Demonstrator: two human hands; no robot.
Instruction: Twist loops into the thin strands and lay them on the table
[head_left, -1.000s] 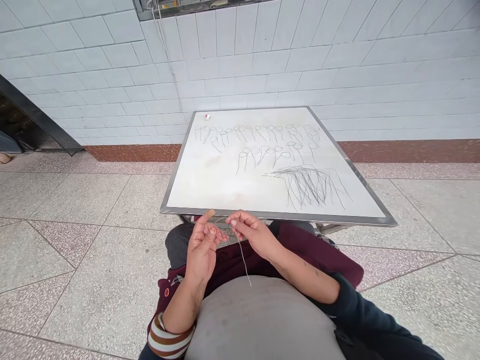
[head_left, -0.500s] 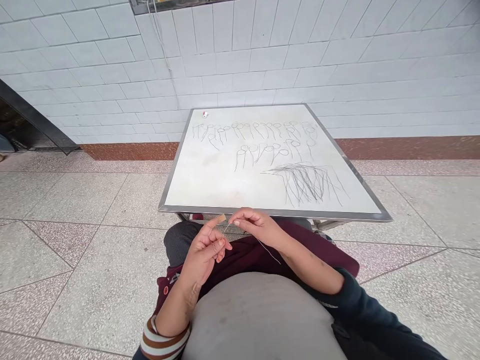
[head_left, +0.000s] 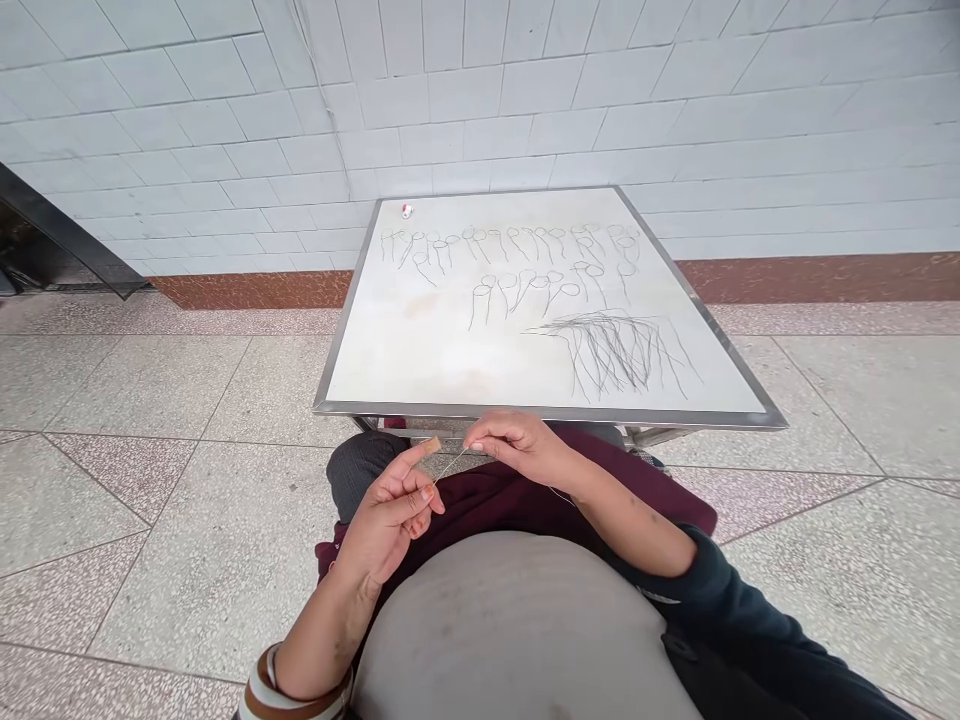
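Note:
A thin wire runs between my two hands, just off the table's near edge. My left hand pinches its lower end between thumb and fingers; the index finger stretches out with a tan wrap on its tip. My right hand pinches the wire higher up between thumb and index finger, and its loose tail hangs below the right wrist. On the white table lie several looped wires in rows, and a bundle of long dark wires at the right.
The table has a metal rim and stands by a tiled wall. A small red and white object lies at its far left corner. My knee is under the near edge. A dark opening is at the far left.
My hands have moved a little apart, the left one down and to the left, with the wire stretched between them. The view has tilted slightly downward.

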